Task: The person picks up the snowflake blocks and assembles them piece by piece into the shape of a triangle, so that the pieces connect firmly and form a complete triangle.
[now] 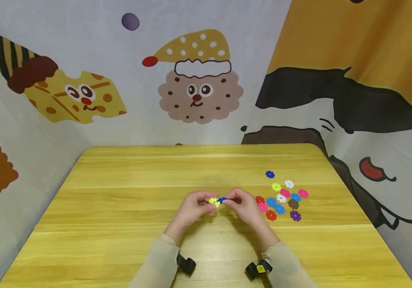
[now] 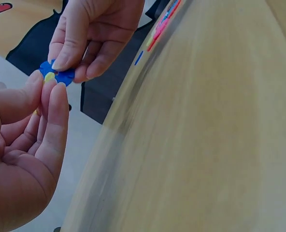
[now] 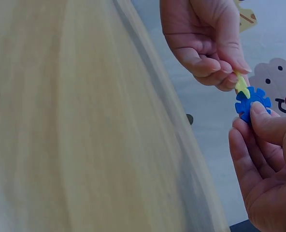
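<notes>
My left hand [image 1: 193, 208] pinches a yellow snowflake disc [image 1: 214, 201] between thumb and fingers. A blue snowflake disc [image 3: 252, 102] is pinched by my right hand [image 1: 245, 205], with the thumb over its face. The two notched discs meet edge to edge at an angle in the right wrist view, the yellow one's rim set at the blue one's notches. In the left wrist view most of the yellow disc is covered by my left fingers, while the blue disc [image 2: 64, 76] shows beside them. Both hands are held in front of me over the table's middle.
Several loose snowflake discs lie at the right of the wooden table [image 1: 112, 208]. Among them are a purple disc [image 1: 295, 216], a brown disc [image 1: 293, 204] and, farthest back, another blue disc [image 1: 270, 174]. A patterned cloth [image 1: 119, 132] hangs behind the table.
</notes>
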`<control>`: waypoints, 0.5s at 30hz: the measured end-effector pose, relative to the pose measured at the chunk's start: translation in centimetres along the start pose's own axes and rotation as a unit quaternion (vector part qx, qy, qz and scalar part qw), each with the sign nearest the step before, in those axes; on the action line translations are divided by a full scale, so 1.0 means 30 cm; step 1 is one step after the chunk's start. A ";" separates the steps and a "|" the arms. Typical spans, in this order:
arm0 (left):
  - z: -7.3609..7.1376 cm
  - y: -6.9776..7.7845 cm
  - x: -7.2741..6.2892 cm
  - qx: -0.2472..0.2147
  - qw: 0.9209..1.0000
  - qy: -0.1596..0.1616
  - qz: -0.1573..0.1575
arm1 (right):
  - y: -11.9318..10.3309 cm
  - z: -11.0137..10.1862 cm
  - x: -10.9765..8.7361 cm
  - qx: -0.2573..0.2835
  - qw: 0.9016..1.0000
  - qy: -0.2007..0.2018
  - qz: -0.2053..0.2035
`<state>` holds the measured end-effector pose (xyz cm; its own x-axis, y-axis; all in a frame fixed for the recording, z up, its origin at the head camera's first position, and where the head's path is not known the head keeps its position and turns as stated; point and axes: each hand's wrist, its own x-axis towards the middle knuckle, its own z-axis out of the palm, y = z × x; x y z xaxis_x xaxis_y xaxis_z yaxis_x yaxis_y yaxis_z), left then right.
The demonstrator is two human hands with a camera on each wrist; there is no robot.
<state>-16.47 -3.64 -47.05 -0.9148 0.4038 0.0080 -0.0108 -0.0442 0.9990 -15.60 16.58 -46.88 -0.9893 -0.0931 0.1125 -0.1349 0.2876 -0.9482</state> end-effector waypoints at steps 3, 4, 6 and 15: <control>0.002 0.001 -0.002 0.001 1.000 0.006 0.003 | 0.000 0.009 -0.001 0.008 1.000 0.004 -0.001; 0.002 0.002 -0.002 0.002 1.000 0.007 0.003 | 0.000 0.010 -0.001 0.008 1.000 0.006 0.001; 0.002 0.004 -0.004 0.004 1.000 0.008 0.006 | 0.002 0.012 -0.001 0.008 1.000 0.008 0.003; -0.014 0.013 -0.011 0.019 1.000 0.016 0.003 | 0.007 0.010 0.004 0.012 1.000 0.021 -0.010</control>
<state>-16.34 -4.17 -46.70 -0.9270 0.3747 0.0126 0.0089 -0.0117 0.9999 -15.74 16.34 -47.15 -0.9880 -0.0581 0.1431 -0.1534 0.2623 -0.9527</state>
